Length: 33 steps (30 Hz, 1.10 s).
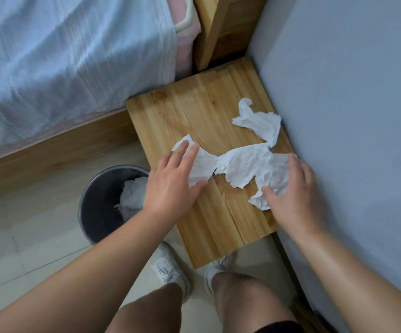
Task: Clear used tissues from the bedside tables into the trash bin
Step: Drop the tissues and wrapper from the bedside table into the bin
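Looking down from head height onto a wooden bedside table point(209, 131) wedged between a bed point(62, 56) at 10 o'clock and a pale blue wall point(351, 116) at 3 o'clock.

Tissues on the tabletop, three pieces noted:
- Far tissue point(258, 121), crumpled, at 1 o'clock on the table, close to the wall edge. Neither hand touches it.
- Middle tissue point(245, 164), flattened and wrinkled, near the table centre. Its upper tip meets the far tissue; its right part runs under the right hand.
- Left tissue point(200, 164), at 9 o'clock on the table, its right corner meeting the middle tissue.

Left hand point(173, 183): fingers spread and laid flat, palm down on the left tissue, thumb out along its near edge. Pressing, not pinching.

Right hand point(293, 191): fingers curled loosely over the bunched right end of the middle tissue, thumb tip on the paper's near edge. Hand is cupped over the paper; I cannot tell whether it is actually gripped.

Trash bin point(98, 200): dark, round, on the tiled floor point(26, 236) at 8 o'clock from the table, just beside its left edge. A wad of white tissue point(132, 198) lies inside, partly hidden by the left forearm.

White shoes point(168, 267) stand at 6 o'clock, toes against the table's near edge.
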{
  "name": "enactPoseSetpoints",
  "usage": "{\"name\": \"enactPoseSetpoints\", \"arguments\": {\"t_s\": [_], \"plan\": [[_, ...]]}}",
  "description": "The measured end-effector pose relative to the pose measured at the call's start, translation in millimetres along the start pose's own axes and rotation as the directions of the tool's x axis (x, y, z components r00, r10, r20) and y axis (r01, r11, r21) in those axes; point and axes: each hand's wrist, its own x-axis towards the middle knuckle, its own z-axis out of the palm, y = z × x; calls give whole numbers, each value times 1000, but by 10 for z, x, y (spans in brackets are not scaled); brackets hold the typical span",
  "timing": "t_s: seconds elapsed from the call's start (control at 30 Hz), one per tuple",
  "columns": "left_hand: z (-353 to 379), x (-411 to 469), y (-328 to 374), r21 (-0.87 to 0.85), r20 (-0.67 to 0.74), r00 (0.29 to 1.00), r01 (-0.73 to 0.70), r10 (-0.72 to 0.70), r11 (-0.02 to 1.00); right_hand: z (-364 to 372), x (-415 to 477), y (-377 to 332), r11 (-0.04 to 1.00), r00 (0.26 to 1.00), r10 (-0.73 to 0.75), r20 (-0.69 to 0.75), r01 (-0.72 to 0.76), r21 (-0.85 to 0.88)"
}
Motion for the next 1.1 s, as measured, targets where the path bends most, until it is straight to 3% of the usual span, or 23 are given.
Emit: {"name": "enactPoseSetpoints", "arguments": {"t_s": [0.1, 0.27, 0.43, 0.6, 0.8, 0.97, 1.1], "plan": [[71, 36, -8, 107, 13, 1000, -14, 13, 994, 52, 15, 196, 998, 1000, -3, 30, 5, -70], [106, -141, -72, -77, -50, 999, 3, -7, 997, 128, -81, 428, 997, 999, -6, 54, 1, 81], [80, -293, -167, -283, 28, 992, 122, -119, 951, 17, -310, 381, 983, 999, -33, 19, 29, 179], [35, -590, -403, -593, 48, 919, 341, -390, 729, 47, -661, -241, 904, 972, -211, 106, 152, 399], [-65, -1006, -1058, -733, 94, 731, 510, -676, 450, 440, -840, -1223, 840, 886, -395, 242, 242, 485], [-26, -1125, -1642, -810, 143, 587, 532, -797, 246, 998, -871, -1859, 863, 840, -383, 384, 178, 472], [114, -1094, -1940, -846, 164, 568, 502, -806, 182, 1517, -834, -2124, 922, 777, -334, 534, 153, 354]]}}
